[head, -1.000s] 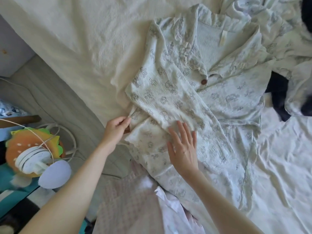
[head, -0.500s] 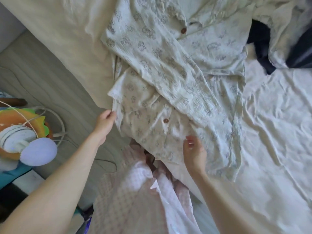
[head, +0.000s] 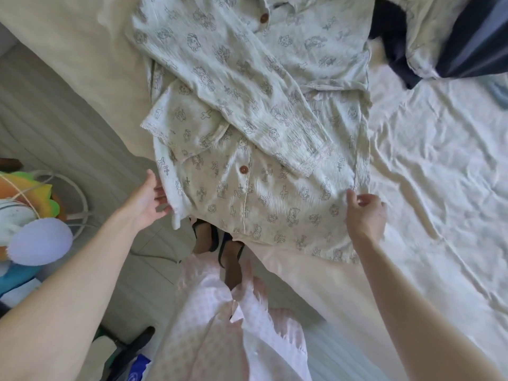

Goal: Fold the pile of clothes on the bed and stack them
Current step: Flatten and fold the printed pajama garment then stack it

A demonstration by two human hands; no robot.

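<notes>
— Where's the shirt now?

— The printed pyjama shirt (head: 247, 111) lies front-up across the bed (head: 439, 166), its hem hanging just over the near edge above my feet. A second ago I was working at its left side, pinching the sleeve with one hand and pressing the front flat with the other. Since then both sleeves have come to lie folded in across the front, and my hands have dropped to the bottom hem.

— And your hands?

— My left hand (head: 148, 200) is at the left hem corner, fingers spread and only loosely bent, touching the cloth edge; I can't see a real grip. My right hand (head: 365, 213) has its fingertips curled at the right hem edge, seemingly pinching it.

— So what does that mean?

— I'd judge the side folds are done and the hem is ready to be lifted up towards the collar. More clothes, among them a dark garment (head: 390, 28), lie unfolded at the far right, so most of the pile is left.

— Any label to read?

— None. Only the small printed figures and crosses, and two brown buttons (head: 243, 169). No writing I can make out.
</notes>
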